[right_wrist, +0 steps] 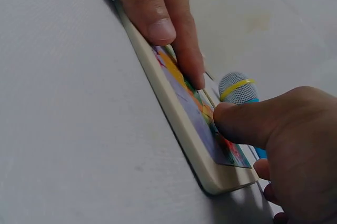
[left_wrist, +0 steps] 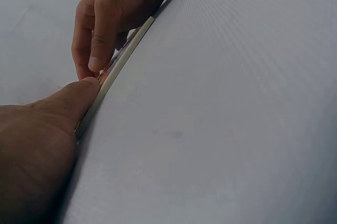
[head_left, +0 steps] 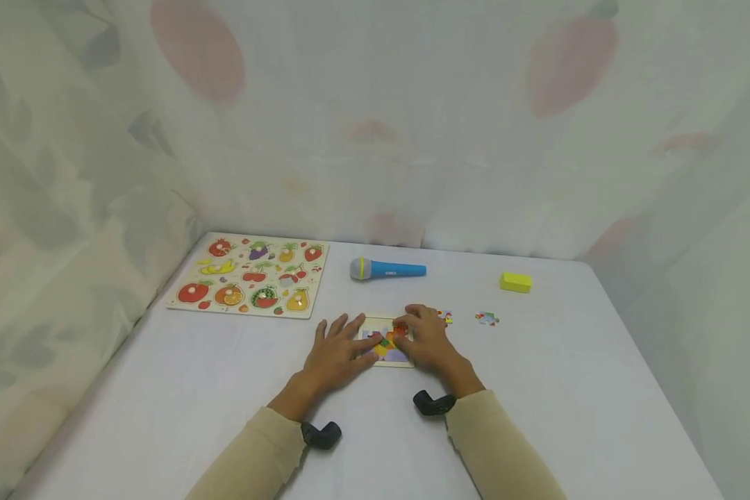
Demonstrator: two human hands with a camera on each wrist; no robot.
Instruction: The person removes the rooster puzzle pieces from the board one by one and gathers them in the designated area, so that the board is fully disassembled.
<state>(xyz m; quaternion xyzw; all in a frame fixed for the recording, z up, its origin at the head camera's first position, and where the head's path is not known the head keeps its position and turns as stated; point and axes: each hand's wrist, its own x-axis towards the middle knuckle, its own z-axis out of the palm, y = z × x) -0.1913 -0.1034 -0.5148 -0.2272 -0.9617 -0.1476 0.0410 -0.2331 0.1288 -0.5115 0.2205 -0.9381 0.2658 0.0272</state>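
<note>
A small jigsaw puzzle with a light wooden frame (head_left: 392, 364) lies flat in front of me, its colourful picture partly covered by both hands. On its left side rests my left hand (head_left: 334, 354), fingers spread, thumb and forefinger reaching onto the picture. My right hand (head_left: 435, 342) is bent over the upper right part, thumb and forefinger around a red-orange puzzle piece (head_left: 401, 330). The right wrist view shows the right thumb (right_wrist: 237, 121) on the picture, close to the left fingertips (right_wrist: 196, 74). What lies under the right fingers is largely hidden.
Loose puzzle pieces (head_left: 487, 319) lie to the right, one (head_left: 448, 317) partly behind the right hand. A blue toy microphone (head_left: 396, 269) and a yellow block (head_left: 515, 282) lie farther back. A fruit peg board (head_left: 275, 278) sits at the back left of the white table (head_left: 362, 444).
</note>
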